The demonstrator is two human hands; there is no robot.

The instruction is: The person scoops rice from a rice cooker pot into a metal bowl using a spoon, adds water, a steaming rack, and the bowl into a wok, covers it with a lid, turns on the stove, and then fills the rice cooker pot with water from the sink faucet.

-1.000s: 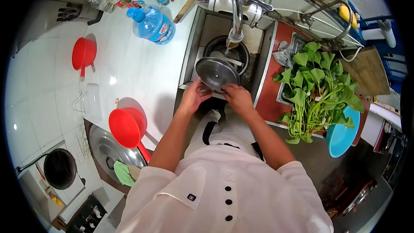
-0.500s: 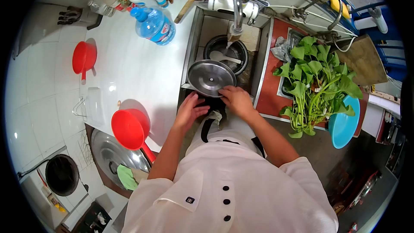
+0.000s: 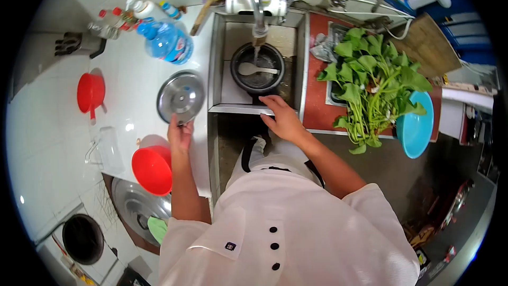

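A round metal lid (image 3: 173,103) is in my left hand (image 3: 180,136), gripped at its near edge over the white counter left of the sink. My right hand (image 3: 283,119) is empty, its fingers apart, at the front rim of the sink (image 3: 248,109). Beyond it in the sink sits a dark round pot (image 3: 236,78) with a white rice paddle (image 3: 248,69) lying in it. From the faucet (image 3: 259,29) a stream of water runs down into the pot.
Leafy greens (image 3: 378,82) and a blue basin (image 3: 415,132) lie on the right counter. Left are two red dippers, one (image 3: 91,92) farther and one (image 3: 152,170) near my left forearm. A big blue-capped bottle (image 3: 169,45) stands behind the lid.
The lid has moved left from over the sink's front edge to above the counter, carried by my left hand. My right hand has let go of it. The pot is now fully uncovered.
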